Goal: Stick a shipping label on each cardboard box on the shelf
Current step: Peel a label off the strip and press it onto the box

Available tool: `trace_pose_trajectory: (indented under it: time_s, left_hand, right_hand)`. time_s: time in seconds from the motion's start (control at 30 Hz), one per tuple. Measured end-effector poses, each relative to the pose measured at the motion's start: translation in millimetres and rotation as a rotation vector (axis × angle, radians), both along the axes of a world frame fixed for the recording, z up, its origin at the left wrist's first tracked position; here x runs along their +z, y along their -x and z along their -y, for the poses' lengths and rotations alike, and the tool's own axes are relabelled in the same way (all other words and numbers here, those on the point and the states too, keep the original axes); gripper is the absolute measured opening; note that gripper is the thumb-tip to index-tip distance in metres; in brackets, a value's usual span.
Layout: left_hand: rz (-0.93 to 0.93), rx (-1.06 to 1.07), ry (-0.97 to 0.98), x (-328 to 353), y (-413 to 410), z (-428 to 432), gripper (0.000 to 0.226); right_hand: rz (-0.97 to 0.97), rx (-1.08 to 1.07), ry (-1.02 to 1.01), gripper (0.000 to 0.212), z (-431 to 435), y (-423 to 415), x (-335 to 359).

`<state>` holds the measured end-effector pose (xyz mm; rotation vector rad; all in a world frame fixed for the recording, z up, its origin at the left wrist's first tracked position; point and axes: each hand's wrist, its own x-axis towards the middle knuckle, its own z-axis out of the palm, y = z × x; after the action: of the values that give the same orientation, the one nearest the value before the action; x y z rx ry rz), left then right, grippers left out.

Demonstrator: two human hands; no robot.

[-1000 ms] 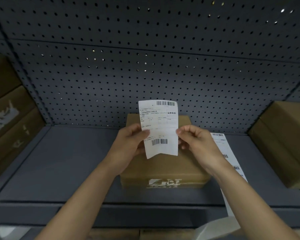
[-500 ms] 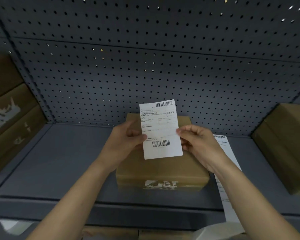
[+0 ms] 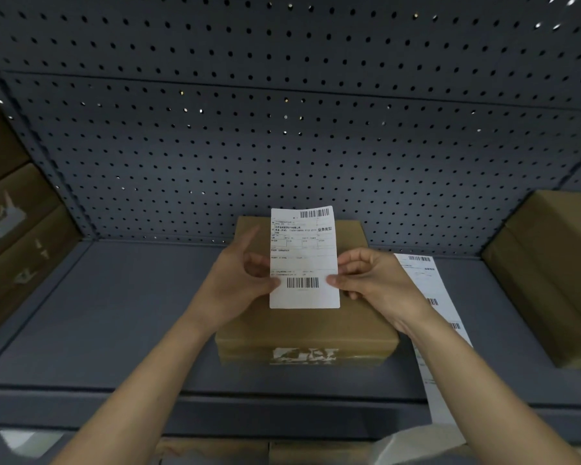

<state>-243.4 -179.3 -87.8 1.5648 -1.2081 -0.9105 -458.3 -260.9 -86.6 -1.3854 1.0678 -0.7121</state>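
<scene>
— Where's the label (image 3: 304, 260)?

— Out in front, over the top of the middle box (image 3: 309, 327). It stands nearly upright with the printed side facing the camera. Its top edge shows against the pegboard (image 3: 282, 146) behind.

— Who has it?

— Both hands. The left hand (image 3: 239, 280) pinches the left edge with the thumb on the printed face, level with the lower barcode. The right hand (image 3: 369, 280) pinches the right edge at about the same height, its other fingers curled in. Neither holds anything else.

— Is it stuck down?

— I can't tell whether the bottom edge touches the box. Most of the sheet is clear of it.

— What does it look like?

— A white rectangle, taller than wide, with rounded lower corners. There's one barcode at the top right and a bigger one near the bottom. Between them are ruled fields of small print, too fine to read, and a few bolder characters at the right. It's flat apart from a slight curl at the top.

— And the box?

— Brown cardboard, in the middle of the grey shelf (image 3: 114, 313), with a torn white patch (image 3: 304, 355) on its front face.

— Anything else?

— A strip (image 3: 426, 286) of more labels lies just right of the box and runs off the shelf's front edge. There's another box (image 3: 550, 280) at the far right, and stacked boxes (image 3: 14, 246) on the left.
</scene>
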Motion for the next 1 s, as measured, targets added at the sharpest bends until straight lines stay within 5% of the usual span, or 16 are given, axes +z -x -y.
trace_pose_trajectory:
  time_s: [1.0]
  left_hand:
    - [0.417,-0.143,-0.004,-16,-5,-5,0.105]
  right_hand:
    - [-0.293,0.015,0.295,0.035,-5,-1,-11]
